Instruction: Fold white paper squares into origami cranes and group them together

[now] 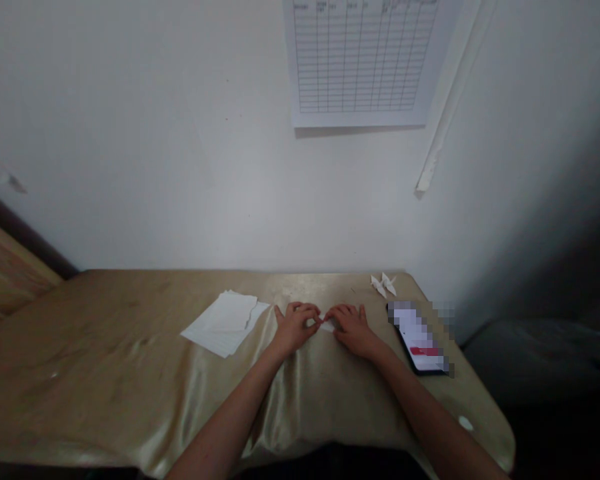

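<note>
Both hands' grip (297,326) (350,329): pinching small white paper (326,325). Wall chart (365,63) headings too blurred to read.

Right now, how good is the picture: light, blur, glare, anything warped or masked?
Head view: dim overall, the wall brightest mid-frame, the right side sinking into dark; soft sheen on the creased tablecloth; text on the wall chart too soft to read; a pixelated patch over parts of the phone; small paper between the left hand and right hand lacks fine detail.
</note>
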`<state>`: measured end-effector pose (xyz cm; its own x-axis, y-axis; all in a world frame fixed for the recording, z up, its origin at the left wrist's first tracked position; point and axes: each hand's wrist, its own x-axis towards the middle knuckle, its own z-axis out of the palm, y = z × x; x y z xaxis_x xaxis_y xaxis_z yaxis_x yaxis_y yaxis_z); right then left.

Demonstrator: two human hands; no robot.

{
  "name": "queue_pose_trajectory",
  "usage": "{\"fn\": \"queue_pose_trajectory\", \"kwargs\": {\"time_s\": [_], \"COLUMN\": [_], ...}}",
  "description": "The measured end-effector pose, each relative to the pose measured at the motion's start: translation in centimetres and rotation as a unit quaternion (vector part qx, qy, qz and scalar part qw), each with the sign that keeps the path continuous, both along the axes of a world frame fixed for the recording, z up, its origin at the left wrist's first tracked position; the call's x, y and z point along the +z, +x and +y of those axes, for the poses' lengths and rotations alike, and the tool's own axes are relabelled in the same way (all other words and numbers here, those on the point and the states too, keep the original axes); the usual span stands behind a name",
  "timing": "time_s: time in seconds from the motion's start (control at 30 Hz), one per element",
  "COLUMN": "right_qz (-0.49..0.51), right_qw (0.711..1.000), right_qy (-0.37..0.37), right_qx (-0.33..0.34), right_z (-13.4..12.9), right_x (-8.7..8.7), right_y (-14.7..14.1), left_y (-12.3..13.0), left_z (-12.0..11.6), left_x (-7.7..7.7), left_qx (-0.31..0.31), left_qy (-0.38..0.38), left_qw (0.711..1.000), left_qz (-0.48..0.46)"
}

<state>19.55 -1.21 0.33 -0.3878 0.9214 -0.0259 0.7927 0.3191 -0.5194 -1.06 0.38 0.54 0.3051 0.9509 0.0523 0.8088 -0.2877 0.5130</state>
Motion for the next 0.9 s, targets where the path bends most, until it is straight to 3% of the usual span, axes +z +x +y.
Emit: {"fn": "queue_pose_trajectory", "kwargs": {"time_s": [0.33, 0.6, 0.9], "right_qz": [0.007, 0.072, 0.074], "right_qw": [1.000, 0.997, 0.995], "right_qy": [-0.004, 0.018, 0.068], "right_qx": [0.009, 0.015, 0.000], "right_z": [-0.1, -0.2, -0.2], "right_x": [0.0, -0.6, -1.0], "right_y": [0.3, 0.9, 0.9], "left_y": [-0.2, 0.0, 0.2], "left_z": [0.0, -0.6, -0.7], "left_x": [-0.4, -0.6, -0.4], "left_qx": [-0.004, -0.008, -0.006], "left_qy": [0.002, 0.044, 0.076], "left_qw": [1.000, 0.999, 0.997], "left_qz": [-0.005, -0.005, 0.004]}}
